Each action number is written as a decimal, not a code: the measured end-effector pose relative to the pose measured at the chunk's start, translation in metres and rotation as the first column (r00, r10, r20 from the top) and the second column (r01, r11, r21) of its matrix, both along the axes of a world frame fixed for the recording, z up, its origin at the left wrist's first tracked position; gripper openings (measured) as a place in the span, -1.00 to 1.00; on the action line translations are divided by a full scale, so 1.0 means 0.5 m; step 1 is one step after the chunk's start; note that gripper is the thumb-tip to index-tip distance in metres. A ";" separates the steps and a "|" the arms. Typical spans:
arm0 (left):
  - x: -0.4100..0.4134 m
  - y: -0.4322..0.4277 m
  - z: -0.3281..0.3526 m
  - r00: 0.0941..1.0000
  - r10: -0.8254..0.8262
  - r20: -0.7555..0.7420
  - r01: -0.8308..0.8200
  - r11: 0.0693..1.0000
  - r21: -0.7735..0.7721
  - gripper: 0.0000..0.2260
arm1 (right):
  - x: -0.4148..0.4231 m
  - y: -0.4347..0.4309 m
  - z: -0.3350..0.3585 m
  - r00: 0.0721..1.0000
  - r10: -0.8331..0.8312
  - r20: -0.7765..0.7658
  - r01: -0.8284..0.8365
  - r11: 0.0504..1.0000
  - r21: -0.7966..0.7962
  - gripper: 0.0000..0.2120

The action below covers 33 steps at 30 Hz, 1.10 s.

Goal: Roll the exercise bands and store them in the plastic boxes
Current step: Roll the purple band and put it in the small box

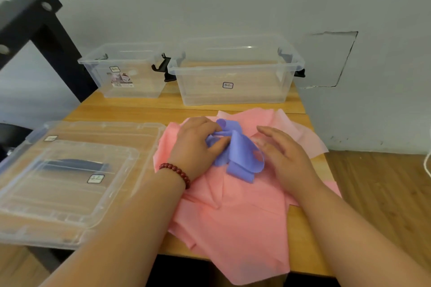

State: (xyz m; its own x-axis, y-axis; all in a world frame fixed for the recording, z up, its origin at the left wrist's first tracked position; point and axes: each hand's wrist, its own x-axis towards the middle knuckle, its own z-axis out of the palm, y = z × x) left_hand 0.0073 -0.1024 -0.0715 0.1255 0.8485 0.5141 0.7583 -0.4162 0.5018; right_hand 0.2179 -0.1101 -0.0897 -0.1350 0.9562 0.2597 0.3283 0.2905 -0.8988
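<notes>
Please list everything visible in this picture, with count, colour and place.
purple exercise band: one, purple, crumpled on pink pile
pink exercise bands: count unclear, pink, piled at table's front
small plastic box: one, clear, back left
large plastic box: one, clear, back right
lids: two, clear, stacked at left
table: one, wooden
black frame: one, far left
bead bracelet: one, dark red, left wrist
left hand: one, pinches purple band
right hand: one, open, beside purple band

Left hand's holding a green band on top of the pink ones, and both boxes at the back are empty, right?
No: the head view shows the left hand holding a purple band, not green. It lies on the pink bands, and both clear boxes at the back are empty.
</notes>
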 end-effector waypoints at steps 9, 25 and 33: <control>-0.001 -0.008 0.080 0.986 0.162 0.031 -0.159 0.984 -0.084 -0.85 | -0.007 0.000 -0.004 0.995 -0.010 0.100 0.005 0.999 0.051 -0.77; 0.001 -0.029 0.023 0.975 0.163 0.153 -0.135 0.975 -0.178 -0.79 | -0.041 -0.006 0.055 0.804 -0.137 0.578 -0.001 0.973 0.232 -0.30; -0.044 -0.041 0.089 0.820 0.148 0.553 -0.026 0.975 -0.223 -0.79 | -0.108 -0.017 0.010 0.754 -0.001 0.657 -0.029 0.999 0.036 -0.45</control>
